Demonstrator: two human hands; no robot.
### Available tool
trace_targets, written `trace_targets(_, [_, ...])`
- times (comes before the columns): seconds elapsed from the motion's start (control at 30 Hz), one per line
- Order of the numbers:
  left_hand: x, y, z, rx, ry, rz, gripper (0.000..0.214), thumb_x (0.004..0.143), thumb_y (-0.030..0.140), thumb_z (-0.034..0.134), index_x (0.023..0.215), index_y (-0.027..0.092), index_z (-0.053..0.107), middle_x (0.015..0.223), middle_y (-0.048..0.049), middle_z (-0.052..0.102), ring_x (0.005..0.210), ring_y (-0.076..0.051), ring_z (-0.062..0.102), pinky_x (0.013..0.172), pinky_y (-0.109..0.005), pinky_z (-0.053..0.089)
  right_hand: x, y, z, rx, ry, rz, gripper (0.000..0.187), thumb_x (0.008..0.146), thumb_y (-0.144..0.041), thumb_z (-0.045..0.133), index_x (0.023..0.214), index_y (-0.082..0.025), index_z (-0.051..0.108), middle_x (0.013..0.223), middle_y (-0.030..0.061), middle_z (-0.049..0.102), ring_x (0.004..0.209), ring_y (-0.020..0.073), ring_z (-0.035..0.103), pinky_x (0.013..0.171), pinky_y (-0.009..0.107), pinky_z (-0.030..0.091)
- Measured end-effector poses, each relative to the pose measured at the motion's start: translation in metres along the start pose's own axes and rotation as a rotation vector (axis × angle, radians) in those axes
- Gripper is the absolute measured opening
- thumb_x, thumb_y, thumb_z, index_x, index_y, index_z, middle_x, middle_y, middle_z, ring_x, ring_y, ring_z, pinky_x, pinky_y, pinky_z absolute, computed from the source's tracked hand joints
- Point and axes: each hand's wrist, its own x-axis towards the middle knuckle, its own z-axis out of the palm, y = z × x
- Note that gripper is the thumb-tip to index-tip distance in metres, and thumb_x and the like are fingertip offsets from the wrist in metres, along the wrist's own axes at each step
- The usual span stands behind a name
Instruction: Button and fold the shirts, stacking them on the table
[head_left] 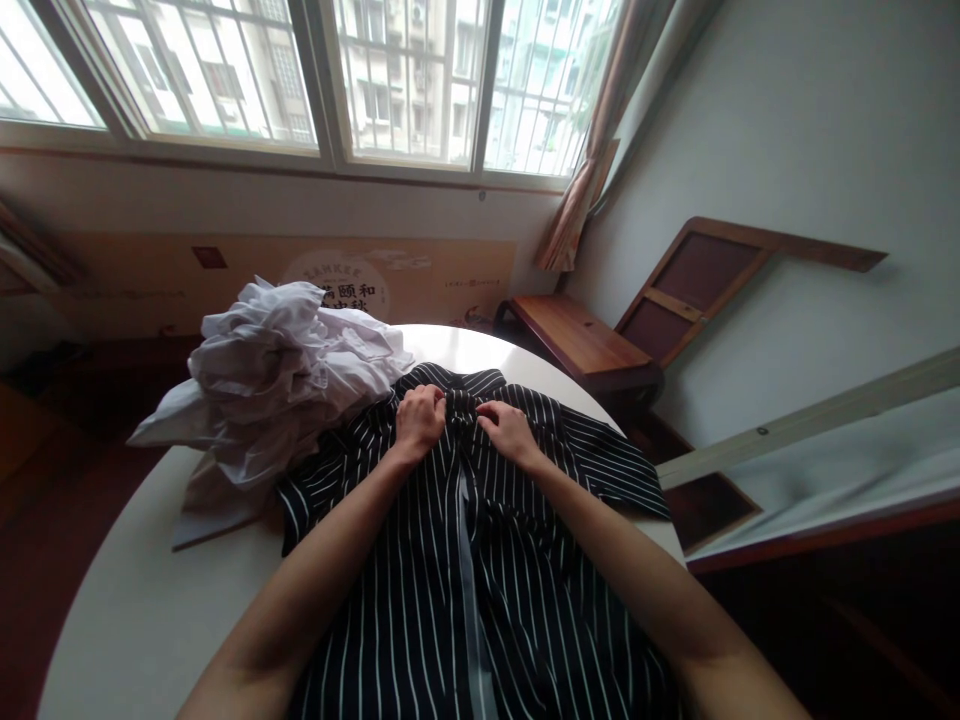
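Bare forearms (330, 560) come nearest my camera, angling in over a striped shirt (405, 600) spread on the round counter (127, 600). From my remote seat I judge it light, soft and limp, nothing fragile, though such thin-looking cloth may slide and wrinkle easily. I'd take hold at the collar (450, 379) or the front edges, where doubled layers should be firmer than the loose body. It lies beneath both hands, collar just beyond them, its body running back toward me between the arms. The left hand (421, 420) and right hand (508, 430) sit near each other, fingers drawn narrow, each appearing to pinch cloth just below the collar. White cloth (270, 350) lies heaped on the left.
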Motion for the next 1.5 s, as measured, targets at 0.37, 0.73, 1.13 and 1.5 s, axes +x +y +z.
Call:
trace_targets(0.37, [-0.054, -0.016, -0.002, 0.12, -0.39, 0.307, 0.064, 0.087, 0.057, 0.04, 0.141, 0.023, 0.037, 0.149, -0.0075, 0.032, 0.137, -0.029, 0.026, 0.111, -0.048, 0.013, -0.026, 0.017, -0.016, -0.469, -0.354, -0.233, 0.06, 0.087, -0.058, 0.045, 0.142, -0.038, 0.032, 0.151, 0.0069, 0.027, 0.139, 0.0349, 0.02, 0.105, 0.066, 0.008])
trace_targets(0.73, [-0.056, -0.018, -0.017, 0.143, -0.388, 0.352, 0.074, 0.08, 0.066, 0.045, 0.139, 0.021, 0.04, 0.148, -0.0115, 0.035, 0.137, -0.031, 0.025, 0.11, -0.052, 0.01, -0.039, 0.003, -0.026, -0.437, -0.237, -0.202, 0.048, 0.085, -0.045, 0.055, 0.13, -0.027, 0.053, 0.139, 0.0108, 0.046, 0.129, 0.0296, 0.037, 0.108, 0.052, 0.018])
trace_targets(1.13, [-0.072, 0.003, -0.031, 0.026, -0.302, 0.272, 0.027, 0.09, 0.028, 0.045, 0.093, 0.022, 0.071, 0.101, -0.0066, 0.067, 0.095, -0.023, 0.056, 0.084, -0.034, 0.041, -0.047, -0.028, 0.005, -0.166, -0.065, 0.044, 0.009, 0.077, -0.025, 0.06, 0.076, -0.018, 0.065, 0.08, 0.0056, 0.067, 0.075, 0.018, 0.059, 0.071, 0.029, 0.042])
trace_targets(1.5, [-0.048, 0.017, -0.009, -0.03, -0.247, 0.016, 0.016, 0.08, 0.031, 0.059, 0.087, 0.023, 0.07, 0.091, -0.0055, 0.066, 0.085, -0.021, 0.06, 0.073, -0.03, 0.044, -0.035, -0.026, -0.002, 0.769, 0.017, 0.412, 0.008, 0.069, -0.016, 0.059, 0.074, -0.014, 0.065, 0.066, -0.0003, 0.066, 0.058, 0.0106, 0.058, 0.06, 0.023, 0.048])
